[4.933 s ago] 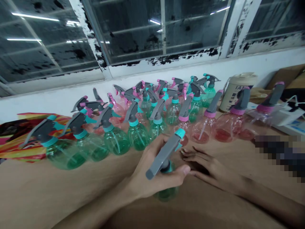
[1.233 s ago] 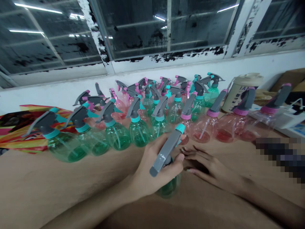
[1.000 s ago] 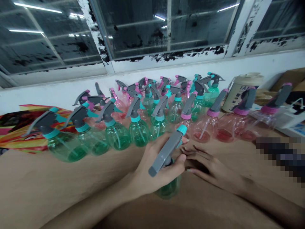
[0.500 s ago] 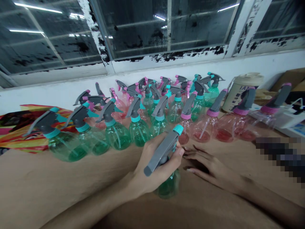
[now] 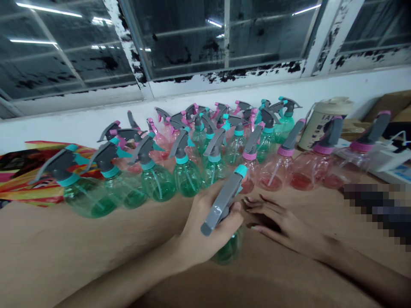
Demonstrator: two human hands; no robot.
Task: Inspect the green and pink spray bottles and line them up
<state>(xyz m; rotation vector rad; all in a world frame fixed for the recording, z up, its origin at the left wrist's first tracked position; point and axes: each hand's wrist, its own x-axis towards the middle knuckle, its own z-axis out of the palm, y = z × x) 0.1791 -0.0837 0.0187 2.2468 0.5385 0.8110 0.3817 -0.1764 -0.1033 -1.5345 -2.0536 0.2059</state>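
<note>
My left hand [image 5: 201,233] is wrapped around the neck of a green spray bottle [image 5: 227,248], just below its grey trigger head with the turquoise nozzle. The bottle's nozzle points away from me, and its trigger is mostly hidden by my fingers. To the right, my right hand [image 5: 285,220] lies on the table with its fingers stretched out and apart, holding nothing. Its fingertips are close to the held bottle. Just beyond my hands runs a row of green spray bottles [image 5: 159,184] with turquoise collars and pink spray bottles [image 5: 271,177] with pink collars.
More green and pink spray bottles crowd behind the front row, against the white wall [image 5: 80,113]. A colourful plastic bag [image 5: 41,188] lies at the left. A cream-coloured jug [image 5: 324,124] and a cardboard box [image 5: 390,107] stand at the right. Windows line the wall above.
The trigger head of the held bottle has turned slightly, its rear end moving right, along with my left hand's fingers. My right hand stays nearly in place.
</note>
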